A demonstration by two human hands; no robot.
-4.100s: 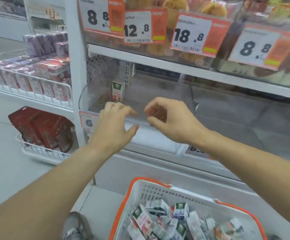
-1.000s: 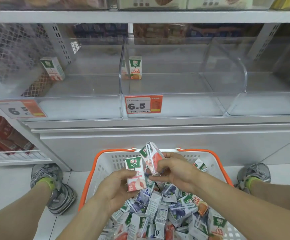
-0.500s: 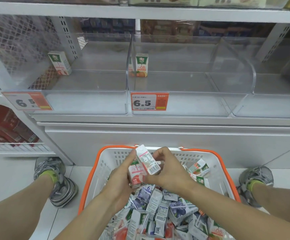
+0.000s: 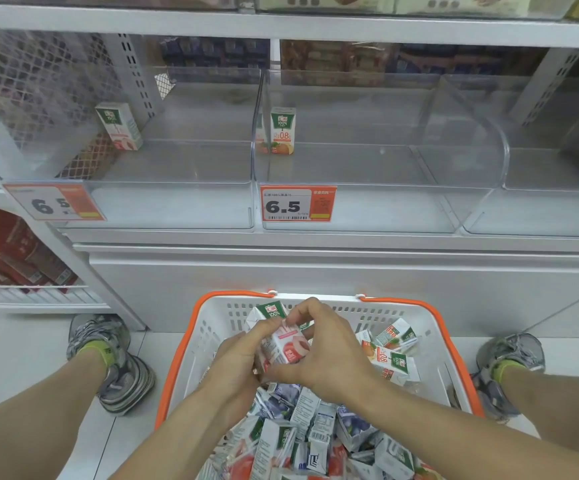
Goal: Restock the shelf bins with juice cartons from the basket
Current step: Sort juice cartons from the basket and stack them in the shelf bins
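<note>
Head cam: looking down at shelf & basket.
L hand (image 4: 236, 362): my fingers curled round pink peach carton (image 4: 283, 346), above basket (image 4: 433, 355).
R hand (image 4: 326, 348): pinching same carton from top/right side.
Basket: white w/ orange rim, heaped w/ juice cartons (image 4: 315, 431).
Left bin (image 4: 174, 206): one peach carton (image 4: 119, 125), upright at back.
Mid bin (image 4: 385, 209): one orange carton (image 4: 283, 130), upright, back-left corner.

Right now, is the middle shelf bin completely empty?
No, one orange juice carton stands upright at the back left of the middle bin, beside the divider.
</note>
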